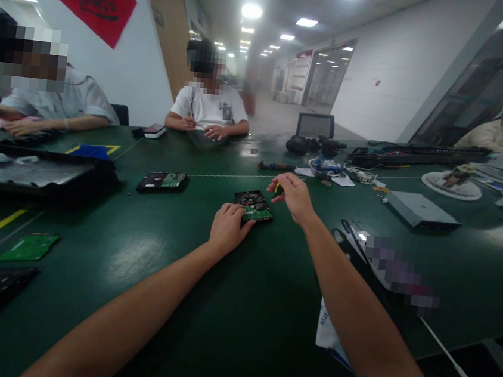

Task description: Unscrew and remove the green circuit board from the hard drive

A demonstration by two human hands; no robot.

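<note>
A hard drive (254, 201) with a green circuit board on its near part lies on the dark green table (168, 299). My left hand (229, 228) is closed on its left and near edge, fingers over the left side and thumb along the front. Just right of the drive and above the table, my right hand (290, 194) is closed round a small black and yellow tool (279, 189), mostly hidden by the fingers. Another hard drive (162, 181) rests on the table to the left.
Left are a large black tray (32, 173) and a green circuit board (29, 247). Right stand a grey metal box (422, 211), cables and a white round part (451, 184). A black cylinder (276, 166) lies beyond the drive. A person (210, 109) sits opposite, others at both sides.
</note>
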